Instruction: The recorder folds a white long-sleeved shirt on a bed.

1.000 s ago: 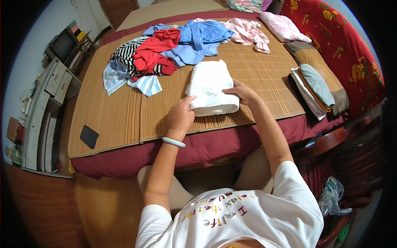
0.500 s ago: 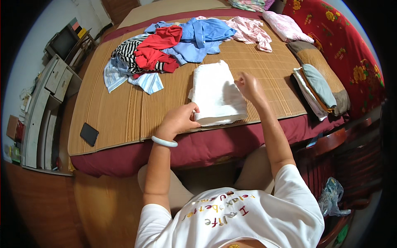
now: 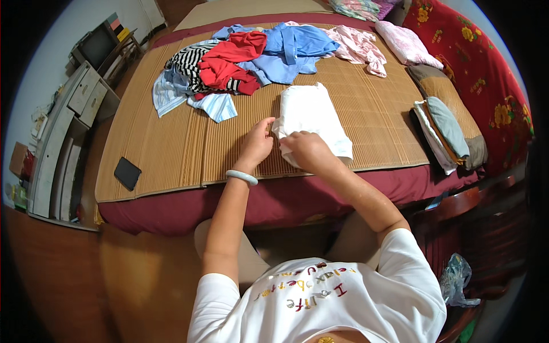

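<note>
A folded white garment (image 3: pixel 311 111) lies on the bamboo mat near the bed's front edge. My left hand (image 3: pixel 257 144), with a pale bangle on its wrist, is at the garment's left edge, fingers closed on the cloth there. Across the near left corner reaches my right hand (image 3: pixel 309 150), its fingers bent down and closed on the white cloth. The fingertips of the right hand are partly hidden by the hand itself.
Loose clothes lie farther back: a red garment (image 3: pixel 229 63), a blue shirt (image 3: pixel 297 46) and a pink garment (image 3: pixel 361 48). Folded clothes (image 3: pixel 443 128) are stacked at the right. A black phone (image 3: pixel 127 173) rests at the mat's left. A wooden chair (image 3: pixel 480 228) stands at the lower right.
My right hand has moved from the garment's right side to its near left corner. My left hand has shifted up along the left edge. The view has turned slightly.
</note>
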`<state>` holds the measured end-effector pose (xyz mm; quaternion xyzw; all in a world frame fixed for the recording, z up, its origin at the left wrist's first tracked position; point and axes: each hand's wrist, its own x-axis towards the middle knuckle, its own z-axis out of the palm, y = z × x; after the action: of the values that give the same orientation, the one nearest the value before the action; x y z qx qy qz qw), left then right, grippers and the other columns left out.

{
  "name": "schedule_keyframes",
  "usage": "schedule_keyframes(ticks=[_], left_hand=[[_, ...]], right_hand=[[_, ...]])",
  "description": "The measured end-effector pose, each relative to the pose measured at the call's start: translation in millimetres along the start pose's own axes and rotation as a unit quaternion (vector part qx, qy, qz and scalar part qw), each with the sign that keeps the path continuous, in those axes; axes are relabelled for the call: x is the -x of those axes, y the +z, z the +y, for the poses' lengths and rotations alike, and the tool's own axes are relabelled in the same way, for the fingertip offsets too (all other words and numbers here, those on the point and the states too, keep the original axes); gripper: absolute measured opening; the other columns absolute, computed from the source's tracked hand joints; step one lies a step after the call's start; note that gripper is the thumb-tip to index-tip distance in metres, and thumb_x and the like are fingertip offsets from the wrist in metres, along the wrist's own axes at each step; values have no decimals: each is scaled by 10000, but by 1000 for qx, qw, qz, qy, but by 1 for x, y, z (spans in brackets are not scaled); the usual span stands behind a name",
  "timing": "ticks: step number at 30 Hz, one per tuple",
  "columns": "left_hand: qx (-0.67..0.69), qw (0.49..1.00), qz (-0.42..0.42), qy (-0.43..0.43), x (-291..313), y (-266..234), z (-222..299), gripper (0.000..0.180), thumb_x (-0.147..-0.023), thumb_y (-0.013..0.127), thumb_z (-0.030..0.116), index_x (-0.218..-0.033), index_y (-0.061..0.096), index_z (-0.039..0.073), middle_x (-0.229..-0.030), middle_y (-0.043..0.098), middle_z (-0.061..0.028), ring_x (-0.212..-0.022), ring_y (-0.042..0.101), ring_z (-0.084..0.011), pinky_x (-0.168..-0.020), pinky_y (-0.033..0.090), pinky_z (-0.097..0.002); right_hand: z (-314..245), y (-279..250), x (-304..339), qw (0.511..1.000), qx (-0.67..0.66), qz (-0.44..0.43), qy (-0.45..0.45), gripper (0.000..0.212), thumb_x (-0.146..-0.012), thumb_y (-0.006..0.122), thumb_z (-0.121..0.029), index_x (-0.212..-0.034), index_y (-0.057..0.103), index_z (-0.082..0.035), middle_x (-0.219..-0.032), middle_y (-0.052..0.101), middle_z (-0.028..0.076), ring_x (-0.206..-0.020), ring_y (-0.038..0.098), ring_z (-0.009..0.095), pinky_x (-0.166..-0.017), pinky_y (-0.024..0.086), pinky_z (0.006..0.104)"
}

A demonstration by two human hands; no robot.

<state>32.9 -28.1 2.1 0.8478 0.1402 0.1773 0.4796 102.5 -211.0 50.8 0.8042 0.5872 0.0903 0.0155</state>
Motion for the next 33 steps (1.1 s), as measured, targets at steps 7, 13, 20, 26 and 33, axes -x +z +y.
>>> schedule_keyframes(ticks=[7, 13, 20, 26, 33], left_hand=[[-185, 978, 46, 81, 9, 9, 20, 482, -797, 789, 87, -1263, 668, 104, -1169, 697, -116, -1095, 647, -318, -952, 532, -409], [-271, 956, 74, 88, 11, 21, 36, 269, -795, 777, 136, -1056, 731, 89, -1006, 688, -98, -1040, 639, -345, -869, 542, -463], [-181, 973, 55, 134, 19, 35, 47, 188, -833, 703, 104, -1013, 724, 54, -987, 706, -133, -986, 657, -367, -861, 537, -482], [-194, 972, 0, 134, 18, 39, 46, 204, -883, 657, 151, -1040, 715, 36, -1037, 709, -176, -1015, 667, -371, -866, 537, -472], [442, 876, -52, -185, 3, 17, 7, 313, -1014, 514, 161, -1246, 612, -25, -1080, 705, -127, -924, 704, -245, -781, 584, -367]], right_hand=[[59, -12, 3, 820, -495, 174, 226, 305, -963, 502, 51, -1179, 699, -37, -909, 720, 34, -800, 672, 135, -724, 540, 267], [88, -29, 14, 603, -712, 275, 233, 308, -976, 480, 44, -1188, 692, -28, -1019, 713, 46, -891, 665, 96, -778, 552, 247], [87, -34, 15, 560, -736, 325, 194, 342, -954, 461, 62, -1195, 686, -29, -1040, 716, 56, -878, 665, 107, -785, 551, 246], [45, -33, 13, 812, -482, 312, 106, 325, -910, 569, 32, -1175, 714, -87, -895, 730, 103, -758, 693, 182, -697, 549, 319], [0, -29, 12, 942, -294, 163, -14, 346, -844, 706, -106, -1188, 684, -84, -1045, 727, 156, -916, 715, 362, -779, 569, 453]])
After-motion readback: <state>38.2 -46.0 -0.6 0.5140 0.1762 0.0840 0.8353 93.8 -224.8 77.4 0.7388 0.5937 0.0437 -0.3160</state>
